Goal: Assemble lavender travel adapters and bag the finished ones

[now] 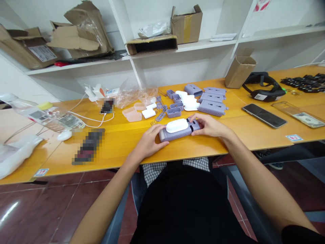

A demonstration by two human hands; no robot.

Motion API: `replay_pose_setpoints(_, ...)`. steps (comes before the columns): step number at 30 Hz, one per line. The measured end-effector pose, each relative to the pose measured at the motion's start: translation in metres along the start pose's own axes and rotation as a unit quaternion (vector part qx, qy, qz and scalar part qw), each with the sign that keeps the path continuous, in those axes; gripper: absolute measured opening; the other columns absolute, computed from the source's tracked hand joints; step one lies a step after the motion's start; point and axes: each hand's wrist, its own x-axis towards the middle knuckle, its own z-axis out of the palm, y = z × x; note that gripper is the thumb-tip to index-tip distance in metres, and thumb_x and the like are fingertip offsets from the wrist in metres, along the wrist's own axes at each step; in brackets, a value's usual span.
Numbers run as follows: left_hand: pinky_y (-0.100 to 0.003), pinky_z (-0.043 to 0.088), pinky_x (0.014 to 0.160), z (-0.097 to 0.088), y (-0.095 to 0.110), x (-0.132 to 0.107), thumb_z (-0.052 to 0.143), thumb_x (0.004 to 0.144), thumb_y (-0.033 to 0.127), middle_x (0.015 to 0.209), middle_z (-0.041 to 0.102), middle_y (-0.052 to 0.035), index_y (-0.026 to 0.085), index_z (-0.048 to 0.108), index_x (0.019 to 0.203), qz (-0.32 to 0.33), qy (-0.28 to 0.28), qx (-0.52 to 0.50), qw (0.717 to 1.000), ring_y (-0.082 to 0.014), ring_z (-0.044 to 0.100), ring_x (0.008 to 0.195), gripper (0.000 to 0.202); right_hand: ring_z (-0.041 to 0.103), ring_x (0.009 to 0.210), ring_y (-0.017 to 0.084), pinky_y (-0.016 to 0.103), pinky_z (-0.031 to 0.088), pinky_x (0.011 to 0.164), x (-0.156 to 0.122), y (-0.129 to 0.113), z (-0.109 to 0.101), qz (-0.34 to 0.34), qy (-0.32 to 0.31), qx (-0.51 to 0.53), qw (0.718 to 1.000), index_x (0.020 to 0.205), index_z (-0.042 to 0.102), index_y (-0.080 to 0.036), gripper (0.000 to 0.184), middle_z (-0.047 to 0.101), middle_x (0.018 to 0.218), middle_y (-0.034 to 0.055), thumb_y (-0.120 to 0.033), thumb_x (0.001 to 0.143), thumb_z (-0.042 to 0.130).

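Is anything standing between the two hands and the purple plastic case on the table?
Nothing visible stands between them: the left hand and the right hand both touch the lilac perforated plastic case directly, one at each end.

Both hands [149,140] clasp a lilac case [175,135] — white brush [177,125] atop.

the right hand [207,124] can pass rightward along the orange wooden tabletop [243,135]; lilac slotted plastic cases [212,108] block its way forward.
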Motion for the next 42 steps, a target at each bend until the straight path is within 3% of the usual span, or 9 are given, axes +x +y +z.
replay_pose_setpoints(11, -0.056, 0.046, 0.125, 0.0010, -0.0017, -0.0002, 0.079, 0.094, 0.043, 0.155, 0.060, -0.0123, 0.026, 0.056, 0.149, -0.011, 0.001, 0.016, 1.000, -0.0334, 0.058, 0.145, 0.062, 0.069, 0.092, 0.026, 0.043, 0.062, 0.075, -0.0023, -0.0027, -0.0016, 0.028, 0.008, 0.019, 0.999, 0.112, 0.064, -0.030, 0.059, 0.070, 0.129, 0.0066, -0.050, 0.069, 0.097)
replay_pose_setpoints(17, -0.054, 0.045, 0.126, 0.0023, -0.0039, -0.0011, 0.078, 0.095, 0.045, 0.157, 0.060, -0.0119, 0.026, 0.055, 0.151, -0.010, 0.002, 0.020, 1.000, -0.0325, 0.057, 0.146, 0.063, 0.069, 0.091, 0.022, 0.042, 0.062, 0.079, -0.0028, -0.0026, -0.0023, 0.027, -0.006, 0.054, 0.998, 0.109, 0.059, -0.028, 0.055, 0.065, 0.133, 0.0065, -0.046, 0.073, 0.095)
replay_pose_setpoints(25, -0.055, 0.044, 0.127, 0.0012, -0.0023, -0.0003, 0.078, 0.095, 0.044, 0.158, 0.059, -0.0119, 0.026, 0.055, 0.151, -0.013, -0.004, 0.020, 1.000, -0.0330, 0.056, 0.148, 0.064, 0.070, 0.098, 0.027, 0.045, 0.063, 0.082, -0.0036, 0.0001, -0.0031, 0.015, -0.004, 0.027, 1.000, 0.114, 0.067, -0.030, 0.054, 0.070, 0.128, 0.0065, -0.051, 0.072, 0.094)
replay_pose_setpoints(30, -0.056, 0.043, 0.127, 0.0010, -0.0027, -0.0003, 0.077, 0.095, 0.045, 0.158, 0.059, -0.0107, 0.028, 0.055, 0.152, -0.009, -0.005, 0.017, 1.000, -0.0330, 0.056, 0.148, 0.063, 0.070, 0.102, 0.030, 0.048, 0.063, 0.086, -0.0025, 0.0022, -0.0027, 0.004, 0.006, 0.011, 1.000, 0.108, 0.073, -0.030, 0.049, 0.073, 0.123, 0.0065, -0.053, 0.071, 0.095)
replay_pose_setpoints(42, -0.054, 0.044, 0.126, 0.0019, 0.0014, 0.0008, 0.077, 0.095, 0.042, 0.157, 0.060, -0.0128, 0.024, 0.056, 0.151, -0.005, -0.004, 0.027, 1.000, -0.0328, 0.057, 0.146, 0.062, 0.069, 0.093, 0.027, 0.043, 0.060, 0.078, 0.0002, -0.0030, -0.0032, -0.001, 0.016, -0.006, 1.000, 0.101, 0.075, -0.027, 0.046, 0.075, 0.118, 0.0070, -0.051, 0.068, 0.096)
